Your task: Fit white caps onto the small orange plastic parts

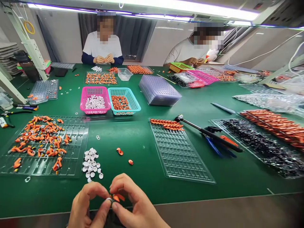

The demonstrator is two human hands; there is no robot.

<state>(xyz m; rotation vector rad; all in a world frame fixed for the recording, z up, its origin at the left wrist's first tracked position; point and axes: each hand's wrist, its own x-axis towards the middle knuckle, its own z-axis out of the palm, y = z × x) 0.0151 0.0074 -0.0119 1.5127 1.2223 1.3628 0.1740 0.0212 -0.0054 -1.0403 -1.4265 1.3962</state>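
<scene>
No legible text, label, brand, number or sign appears anywhere in this view of the workbench; the trays, baskets and tools carry no readable markings.

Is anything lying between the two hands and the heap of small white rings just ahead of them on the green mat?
Nothing visible. Left hand and right hand pinch a small orange plastic piece at the near edge; only bare green mat separates them from the heap of small white rings.
</scene>
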